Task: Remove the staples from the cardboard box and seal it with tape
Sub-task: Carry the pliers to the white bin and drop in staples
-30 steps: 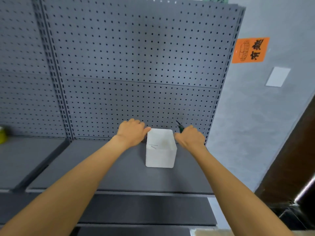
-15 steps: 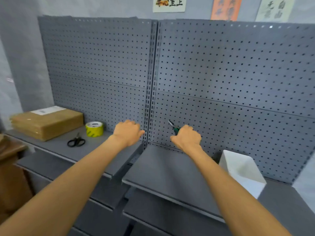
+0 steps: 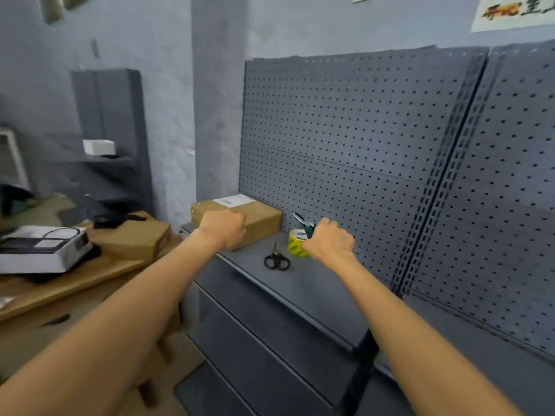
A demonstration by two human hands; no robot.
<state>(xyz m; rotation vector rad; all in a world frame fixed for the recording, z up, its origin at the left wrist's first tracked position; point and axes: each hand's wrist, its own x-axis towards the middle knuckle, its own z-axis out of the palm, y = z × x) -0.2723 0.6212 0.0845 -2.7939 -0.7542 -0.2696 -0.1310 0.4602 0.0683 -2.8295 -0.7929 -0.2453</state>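
Note:
A brown cardboard box (image 3: 258, 216) with a white label lies at the left end of the grey shelf (image 3: 306, 289). My left hand (image 3: 223, 228) hovers in front of the box with its fingers curled, holding nothing I can see. My right hand (image 3: 329, 243) grips green-handled pliers (image 3: 303, 222), whose tips point up and to the left. Partly hidden behind that hand stands a yellow tape roll (image 3: 295, 243). Black scissors (image 3: 276, 259) lie on the shelf between my hands.
A grey pegboard (image 3: 360, 139) backs the shelf. To the left, a wooden table (image 3: 69, 283) carries a second cardboard box (image 3: 135, 240) and a white device (image 3: 42, 249). More grey shelves (image 3: 270, 355) lie below.
The view has swung left, away from the white bin, and the cardboard box, scissors and tape now lie right at my hands. The pliers stay in my right hand.

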